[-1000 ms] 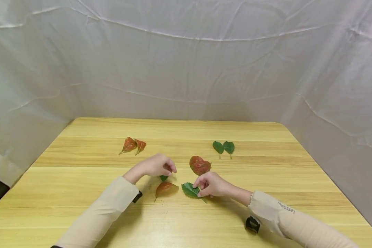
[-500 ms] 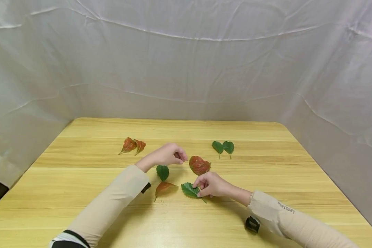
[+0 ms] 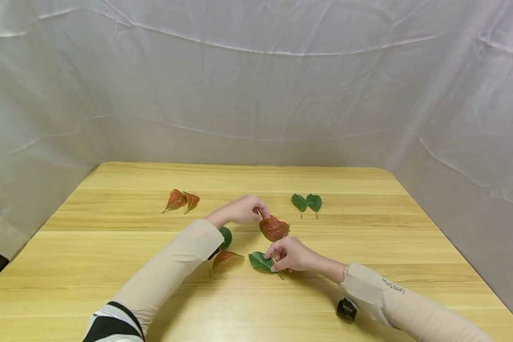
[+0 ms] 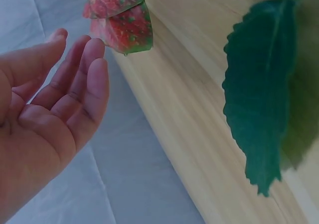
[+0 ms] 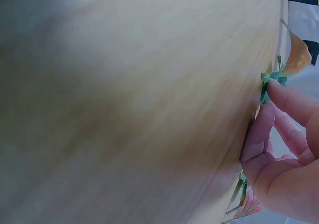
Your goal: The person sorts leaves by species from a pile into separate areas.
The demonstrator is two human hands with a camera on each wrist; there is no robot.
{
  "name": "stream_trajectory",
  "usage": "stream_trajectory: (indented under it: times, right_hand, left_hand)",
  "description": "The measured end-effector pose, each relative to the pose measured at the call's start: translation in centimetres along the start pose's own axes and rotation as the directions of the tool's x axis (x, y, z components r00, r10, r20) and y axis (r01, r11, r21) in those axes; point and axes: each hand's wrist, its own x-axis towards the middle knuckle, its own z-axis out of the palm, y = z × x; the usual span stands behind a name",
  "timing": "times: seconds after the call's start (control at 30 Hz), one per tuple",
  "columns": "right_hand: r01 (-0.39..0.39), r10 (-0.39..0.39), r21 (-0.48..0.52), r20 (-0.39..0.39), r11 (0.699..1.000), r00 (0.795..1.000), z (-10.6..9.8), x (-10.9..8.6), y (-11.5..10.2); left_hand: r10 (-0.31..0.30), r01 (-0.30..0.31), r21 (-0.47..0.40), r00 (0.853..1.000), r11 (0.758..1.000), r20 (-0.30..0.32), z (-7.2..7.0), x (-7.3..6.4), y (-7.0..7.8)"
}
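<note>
My left hand [image 3: 242, 209] reaches over the table to the overlapping red leaves [image 3: 275, 229], its fingertips at their far left edge. In the left wrist view, its thumb and loosely bent fingers stand apart, with the red leaves [image 4: 130, 30] just beyond the fingertips. Nearer the front, my right hand [image 3: 294, 256] pinches a toothed green leaf [image 3: 259, 262] near its stem end, between thumb and forefinger. The right wrist view shows that leaf [image 5: 265, 79] edge-on, mostly hidden by the fingers. Under the left wrist lie another green leaf [image 3: 226, 237] and an orange-red leaf [image 3: 226, 257], partly covered by the sleeve.
Two red leaves [image 3: 176, 200] lie side by side at the back left of the wooden table [image 3: 346, 228]. Towards the back right are two small green leaves [image 3: 314, 203]. A pale cloth curtain [image 3: 256, 95] hangs behind the table and along its sides.
My left hand has moved right and away from me, from above the left green leaf to the red leaves. The right hand has stayed on its green leaf.
</note>
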Motion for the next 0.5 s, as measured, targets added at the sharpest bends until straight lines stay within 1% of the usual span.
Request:
stream_trajectory:
  times: [0.23,0.5]
  right_hand:
    - [0.001,-0.001,0.01,-0.001,1.0,1.0,0.1,0.0,-0.2]
    - [0.009,-0.009,0.002,0.004,1.0,1.0,0.1,0.1,-0.1]
  left_hand:
    - [0.011,-0.012,0.03,1.0,0.999,0.015,0.3,0.8,-0.2]
    - [0.015,-0.016,0.022,0.999,1.0,0.039,0.5,1.2,-0.4]
